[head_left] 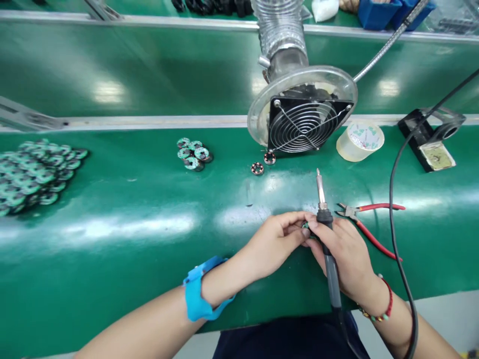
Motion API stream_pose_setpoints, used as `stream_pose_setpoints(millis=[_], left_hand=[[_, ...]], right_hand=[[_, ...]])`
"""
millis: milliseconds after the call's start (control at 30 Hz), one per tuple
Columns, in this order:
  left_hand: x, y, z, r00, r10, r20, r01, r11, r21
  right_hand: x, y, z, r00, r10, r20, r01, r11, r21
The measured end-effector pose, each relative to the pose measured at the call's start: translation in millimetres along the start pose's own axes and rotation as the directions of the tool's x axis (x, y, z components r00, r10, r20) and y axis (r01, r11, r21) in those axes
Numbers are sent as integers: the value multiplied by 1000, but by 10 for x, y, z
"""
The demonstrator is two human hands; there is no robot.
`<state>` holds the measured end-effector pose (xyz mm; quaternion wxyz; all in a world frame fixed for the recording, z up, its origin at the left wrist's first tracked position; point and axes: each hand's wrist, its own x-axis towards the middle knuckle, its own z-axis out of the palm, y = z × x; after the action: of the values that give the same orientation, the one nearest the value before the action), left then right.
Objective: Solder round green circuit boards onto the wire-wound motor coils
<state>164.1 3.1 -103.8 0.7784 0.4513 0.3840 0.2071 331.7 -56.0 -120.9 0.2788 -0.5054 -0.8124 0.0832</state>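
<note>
In the head view we see both hands brought together over the green bench. The small ring part sits between the fingertips, just left of the soldering iron, and is mostly covered. Our left hand has its thumb and fingers closed in a pinch on it. Our right hand has the iron lodged between thumb and forefinger, metal tip pointing away from us, while its thumb and fingertips meet at the part; we cannot tell how firmly they press there.

We judge the part to be light and stiff, easily turned between two fingers, but its green face looks delicate. We would take it by opposite points of the outer rim, keeping skin off the face. The iron calls for a grip on its grey handle only, since the tip may be hot, and its black cable could tug at it.

Beyond the hands, two copper-coloured rings lie near the fan, and a small cluster of green-faced parts stands farther left. The red-handled cutters lie just beside the right hand.
</note>
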Motion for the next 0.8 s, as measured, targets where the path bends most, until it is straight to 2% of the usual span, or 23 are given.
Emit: stream_pose_setpoints(millis=[67,133,200,267,333,367,433,533,567,600,633,700,733,800], left_hand=[[10,54,-104,992,88,-89,-73,984,160],[9,145,-315,946,218,-240,-109,912,396],[-5,250,-605,875,314,-369,-28,793,609],[-22,330,-901,823,326,-465,118,702,702],[-28,362,-1127,778,382,-499,239,554,797],[-24,360,-1199,752,418,-510,261,521,813],[-5,335,-1269,674,509,-535,304,469,829],[34,289,-1272,502,683,-531,391,368,844],[46,277,-1272,465,727,-505,411,328,851],[57,267,-1278,455,754,-475,421,288,860],[67,257,-1293,466,763,-448,425,251,870],[85,236,-1341,512,747,-425,446,191,874],[92,226,-1370,529,731,-431,462,177,869],[101,208,-1423,537,710,-456,485,182,855]], right_hand=[[1,9,-12,999,-17,-33,19,999,39],[-7,28,-32,995,10,-97,-1,996,93],[-24,60,-49,985,71,-157,-47,987,152],[-43,97,-59,972,133,-191,-94,975,199],[-56,128,-61,963,173,-208,-126,967,221],[-59,140,-61,959,186,-216,-136,965,225],[-62,155,-61,952,205,-226,-153,962,226],[-66,173,-61,945,242,-219,-195,957,217],[-69,181,-59,944,252,-213,-206,955,214],[-72,191,-54,944,255,-211,-210,954,213],[-77,202,-48,944,255,-211,-210,954,214],[-92,226,-37,945,251,-211,-204,953,222],[-104,240,-35,946,251,-208,-203,953,225],[-137,274,-50,949,236,-208,-190,957,221]])
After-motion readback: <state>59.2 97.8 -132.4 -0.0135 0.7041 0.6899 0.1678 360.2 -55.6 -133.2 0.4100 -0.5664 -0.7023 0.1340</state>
